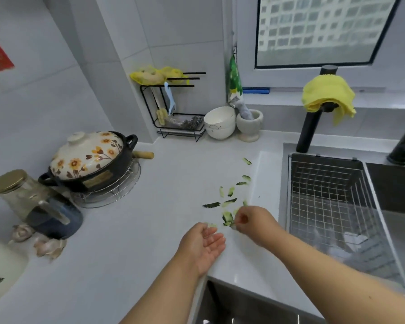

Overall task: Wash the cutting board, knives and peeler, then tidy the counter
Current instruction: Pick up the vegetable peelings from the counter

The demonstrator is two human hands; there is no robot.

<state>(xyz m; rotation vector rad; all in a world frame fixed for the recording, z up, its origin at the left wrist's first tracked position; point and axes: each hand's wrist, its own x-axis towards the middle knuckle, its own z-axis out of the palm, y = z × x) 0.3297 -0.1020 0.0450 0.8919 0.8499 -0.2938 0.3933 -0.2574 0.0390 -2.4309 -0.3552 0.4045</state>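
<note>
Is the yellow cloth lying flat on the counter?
No, the yellow cloth hangs draped over the black faucet beside the sink, above the counter.

bright, even daylight | window (318,29) lit | edges bowed, soft

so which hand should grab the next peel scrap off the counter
Right. The right hand is already pinching at the peel scraps by the sink, nearest the rest. The left hand lies palm up, cupped to receive them.
</note>
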